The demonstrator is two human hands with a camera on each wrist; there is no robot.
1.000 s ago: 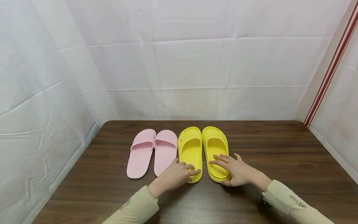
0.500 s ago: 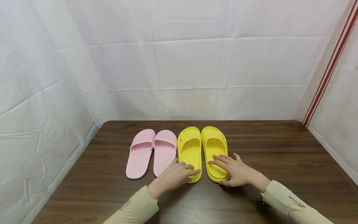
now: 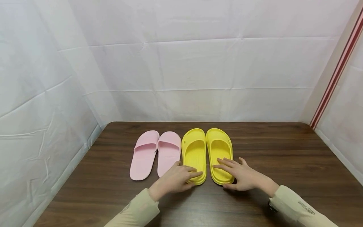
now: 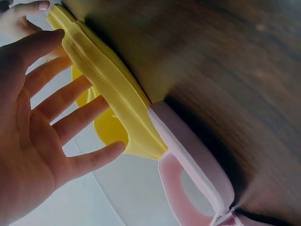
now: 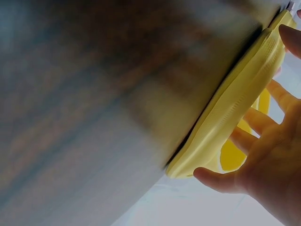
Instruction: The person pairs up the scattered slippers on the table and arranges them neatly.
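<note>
Two yellow slippers stand side by side on the table, toes pointing away from me. Over the heel of the left yellow slipper (image 3: pixel 194 154) lies my left hand (image 3: pixel 176 179), its spread fingers reaching across the footbed. In the left wrist view the fingers extend along the slipper's edge without curling round it. My right hand (image 3: pixel 244 177) spans the heel of the right yellow slipper (image 3: pixel 219 148), fingers spread over its footbed and thumb near the heel's end. The right wrist view shows this right hand (image 5: pixel 268 155) spread beside the slipper's side.
Left of the yellow pair lie two pink slippers, an outer pink slipper (image 3: pixel 144 157) and an inner pink slipper (image 3: pixel 168 156), whose heel is partly covered by my left hand. The dark wooden table (image 3: pixel 283 157) ends before a white sheet (image 3: pixel 193 69).
My left hand's fingers look slightly straighter over the yellow slipper's heel. The head view has shifted a little; the slippers and right hand keep nearly the same positions.
</note>
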